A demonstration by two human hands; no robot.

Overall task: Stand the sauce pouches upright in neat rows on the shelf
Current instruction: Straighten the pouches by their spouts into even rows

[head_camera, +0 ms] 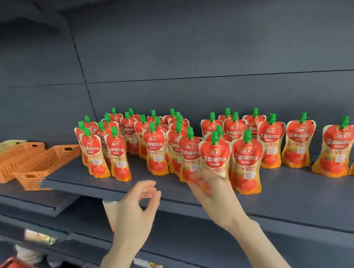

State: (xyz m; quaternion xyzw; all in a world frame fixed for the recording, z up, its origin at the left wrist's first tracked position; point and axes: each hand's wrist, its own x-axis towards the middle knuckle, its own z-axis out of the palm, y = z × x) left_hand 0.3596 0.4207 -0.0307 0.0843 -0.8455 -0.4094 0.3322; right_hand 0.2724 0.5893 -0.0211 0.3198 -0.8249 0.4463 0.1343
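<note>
In the centre of the frame, the right hand [212,193] grasps the bottom of one upright sauce pouch [215,154] near the front of the shelf [291,200]. The left hand [136,208] is released, fingers loosely curled, holding nothing. More pouches [295,139] stand in rough rows across the middle.

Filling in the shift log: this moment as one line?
step: placing | right hand: holds pouch at shelf front | left hand: empty | other pouches: upright, rows uneven
</note>
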